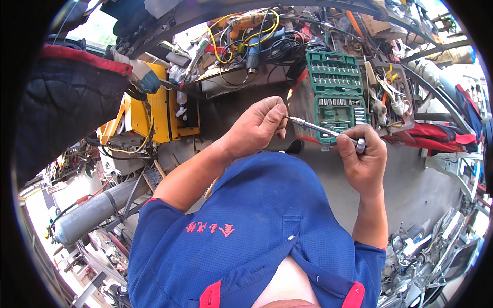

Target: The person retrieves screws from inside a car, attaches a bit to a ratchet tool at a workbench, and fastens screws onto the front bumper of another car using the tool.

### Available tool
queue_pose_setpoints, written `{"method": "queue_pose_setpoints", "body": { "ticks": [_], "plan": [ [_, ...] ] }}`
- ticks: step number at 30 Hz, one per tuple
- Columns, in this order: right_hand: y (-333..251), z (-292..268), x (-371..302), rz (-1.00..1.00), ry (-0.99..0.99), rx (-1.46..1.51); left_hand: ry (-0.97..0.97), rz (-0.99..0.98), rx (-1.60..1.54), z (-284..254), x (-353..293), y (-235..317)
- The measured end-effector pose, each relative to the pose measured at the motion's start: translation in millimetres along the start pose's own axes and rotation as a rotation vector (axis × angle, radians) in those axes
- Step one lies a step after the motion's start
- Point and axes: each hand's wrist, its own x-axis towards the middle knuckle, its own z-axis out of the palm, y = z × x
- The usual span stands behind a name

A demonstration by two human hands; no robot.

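Observation:
A silver ratchet wrench with a long extension (pixel 314 127) slants between my two hands, in front of my blue shirt. My right hand (pixel 365 161) is closed around its thicker end, where a round metal head pokes out past the fingers. At the thin end, my left hand (pixel 263 122) pinches thumb against fingers on the narrow tip; the fingers hide what exactly sits there. Just beyond the tool lies an opened green socket set case (pixel 336 73), with rows of small bits in its lid and sockets in its lower half.
A cluttered workbench holds an orange power drill (pixel 245 23), a blue power tool (pixel 255 54) and tangled cables. A grey bin of tools (pixel 405 110) stands right of the case. At left are a yellow cabinet (pixel 156 110), a grey gas cylinder (pixel 92 218) and a person's gloved hand (pixel 145 77).

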Motion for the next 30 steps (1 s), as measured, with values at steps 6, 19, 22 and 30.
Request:
{"method": "queue_pose_setpoints", "body": {
  "ticks": [6,19,22,30],
  "plan": [
    [19,12,5,0.319,-0.042,0.126,0.020,0.085,0.312,-10,-5,-6],
    [32,45,2,-0.147,-0.021,-0.064,0.041,-0.150,0.092,-43,-9,-13],
    [38,63,-3,0.131,0.020,0.081,0.108,-0.176,0.019,-48,-3,-22],
    [52,68,0,0.327,-0.037,0.117,-0.019,-0.311,0.159,-53,13,-42]
  ]
}}
